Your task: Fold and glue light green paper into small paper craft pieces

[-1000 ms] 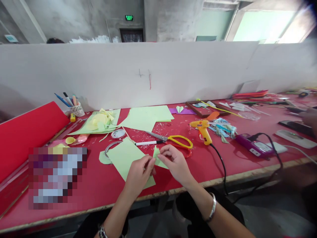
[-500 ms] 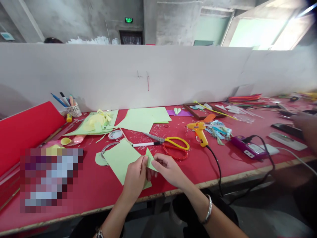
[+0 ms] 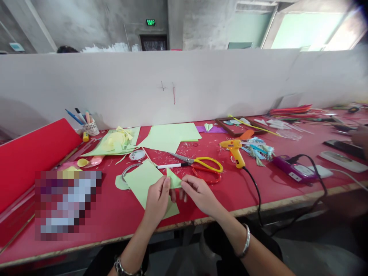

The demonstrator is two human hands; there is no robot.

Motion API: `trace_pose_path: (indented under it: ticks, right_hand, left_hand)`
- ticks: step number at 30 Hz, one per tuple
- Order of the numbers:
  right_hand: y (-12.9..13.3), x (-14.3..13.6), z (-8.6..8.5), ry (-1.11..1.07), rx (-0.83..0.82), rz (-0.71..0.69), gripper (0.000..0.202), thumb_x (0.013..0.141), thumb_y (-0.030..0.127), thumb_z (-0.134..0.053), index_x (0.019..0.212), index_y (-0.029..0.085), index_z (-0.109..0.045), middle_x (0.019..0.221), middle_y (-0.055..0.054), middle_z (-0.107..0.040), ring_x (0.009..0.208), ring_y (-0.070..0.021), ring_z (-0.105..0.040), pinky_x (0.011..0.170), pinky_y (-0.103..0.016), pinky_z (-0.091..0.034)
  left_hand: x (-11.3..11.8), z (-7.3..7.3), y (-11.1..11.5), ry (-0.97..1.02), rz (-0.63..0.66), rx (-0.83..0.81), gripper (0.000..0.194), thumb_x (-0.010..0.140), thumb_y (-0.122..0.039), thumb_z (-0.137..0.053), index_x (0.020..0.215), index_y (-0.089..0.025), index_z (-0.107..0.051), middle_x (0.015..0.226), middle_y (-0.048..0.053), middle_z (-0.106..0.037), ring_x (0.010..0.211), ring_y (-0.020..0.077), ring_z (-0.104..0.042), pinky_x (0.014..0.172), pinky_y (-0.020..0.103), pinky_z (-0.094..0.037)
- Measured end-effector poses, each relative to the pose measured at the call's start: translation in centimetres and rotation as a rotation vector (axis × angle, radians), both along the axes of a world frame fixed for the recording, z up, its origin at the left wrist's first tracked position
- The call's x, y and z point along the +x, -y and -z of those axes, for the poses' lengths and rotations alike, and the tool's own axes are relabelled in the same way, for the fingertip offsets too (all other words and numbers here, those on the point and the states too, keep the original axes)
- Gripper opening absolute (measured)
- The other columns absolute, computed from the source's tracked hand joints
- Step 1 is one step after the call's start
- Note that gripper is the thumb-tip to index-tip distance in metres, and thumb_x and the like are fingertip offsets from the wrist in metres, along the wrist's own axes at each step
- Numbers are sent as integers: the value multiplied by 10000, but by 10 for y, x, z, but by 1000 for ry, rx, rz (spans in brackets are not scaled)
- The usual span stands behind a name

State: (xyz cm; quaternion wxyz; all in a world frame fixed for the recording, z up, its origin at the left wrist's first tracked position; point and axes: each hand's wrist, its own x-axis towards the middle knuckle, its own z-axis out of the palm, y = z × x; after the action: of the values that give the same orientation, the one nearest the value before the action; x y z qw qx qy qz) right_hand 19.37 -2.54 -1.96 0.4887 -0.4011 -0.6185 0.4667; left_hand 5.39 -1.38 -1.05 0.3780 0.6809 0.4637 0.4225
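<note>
Red worktop (image 3: pixel 115 216), pretty cluttered, with a white partition (image 3: pixel 109 86) along the far side. Left hand (image 3: pixel 157 197) has thumb and fingers pinched on the left edge of a folded light-green paper triangle (image 3: pixel 173 180), right hand (image 3: pixel 199 192) is pinching its right corner. It's held up near the right edge of a flat green sheet (image 3: pixel 143 180); scissors (image 3: pixel 189 160) lie just beyond, yellow glue gun (image 3: pixel 237 154) off to the right.

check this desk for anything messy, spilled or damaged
Pale shreds lie scattered on the red tabletop near the scissors, like uncleared trimmings. Tassel-like blue strands sit in a tangled heap beside the glue gun. I see no clear spill or damage.
</note>
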Motion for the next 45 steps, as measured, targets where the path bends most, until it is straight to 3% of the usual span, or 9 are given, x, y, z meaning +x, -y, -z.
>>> trace_pose_path:
  ticks: [8, 11, 14, 17, 20, 26, 32, 41, 45]
  right_hand:
    - [2, 2, -2, 49, -3, 29, 193, 831, 315, -452, 683, 191, -465, 552, 37, -525, 486, -95, -505, 501, -207, -414]
    - [3, 5, -2, 189, 86, 40, 188, 845, 268, -428, 680, 191, -476, 565, 31, -522, 519, -101, -503, 526, -211, -398]
    - [3, 8, -2, 379, 213, 89, 185, 828, 229, -449, 653, 188, -492, 555, 36, -490, 514, -100, -455, 508, -210, -342]
    - [3, 11, -1, 434, 268, 123, 154, 818, 218, -464, 680, 187, -523, 568, 34, -498, 514, -101, -445, 497, -211, -328]
    - [3, 13, 2, 372, 266, 145, 90, 816, 216, -473, 780, 190, -551, 678, 8, -578, 608, -122, -530, 572, -224, -392]
    - [2, 9, 8, 123, 196, 246, 117, 790, 230, -514, 903, 202, -516, 856, -30, -592, 782, -148, -574, 700, -259, -456]
    - [-1, 8, 10, -67, 134, 352, 181, 744, 224, -557, 910, 201, -488, 849, -26, -552, 773, -138, -554, 689, -258, -468]
    - [-3, 2, 10, -70, 189, 406, 161, 756, 221, -549, 702, 202, -399, 783, -1, -496, 675, -113, -484, 610, -229, -421]
    - [-2, 0, 4, 35, 241, 367, 87, 804, 219, -483, 724, 189, -495, 787, -24, -512, 730, -134, -507, 645, -244, -428]
  left_hand:
    - [-5, 2, -3, -91, 41, 18, 365, 830, -400, -410, 556, -163, -456, 482, -35, -486, 481, 102, -486, 506, 205, -373]
    - [-5, 3, -4, -78, -29, 69, 232, 800, -386, -478, 792, -158, -523, 629, -23, -521, 571, 115, -515, 534, 209, -397]
    - [-7, 3, -6, -81, -88, 197, 353, 775, -346, -537, 1082, -198, -445, 868, 19, -541, 716, 132, -533, 610, 223, -429]
    - [-10, 1, -8, -206, -43, 375, 232, 790, -305, -525, 1003, -214, -511, 941, 48, -535, 831, 161, -520, 689, 251, -434]
    - [-10, 2, -9, -273, 21, 462, 102, 801, -265, -512, 855, -200, -569, 917, 55, -538, 880, 175, -517, 752, 270, -428]
    - [0, 6, -2, -167, 99, 277, 144, 824, -256, -470, 920, -197, -559, 894, 49, -570, 819, 156, -547, 702, 249, -449]
    - [4, 5, 1, 133, 190, -2, 400, 728, -255, -559, 1101, -198, -428, 975, 53, -534, 872, 151, -552, 691, 226, -471]
    - [6, 5, 1, 256, 198, -56, 306, 707, -196, -560, 992, -193, -449, 976, 44, -535, 878, 140, -560, 688, 216, -480]
    - [6, 7, 0, 294, 167, -49, 347, 702, -210, -582, 1020, -200, -442, 943, 31, -536, 881, 139, -556, 729, 231, -478]
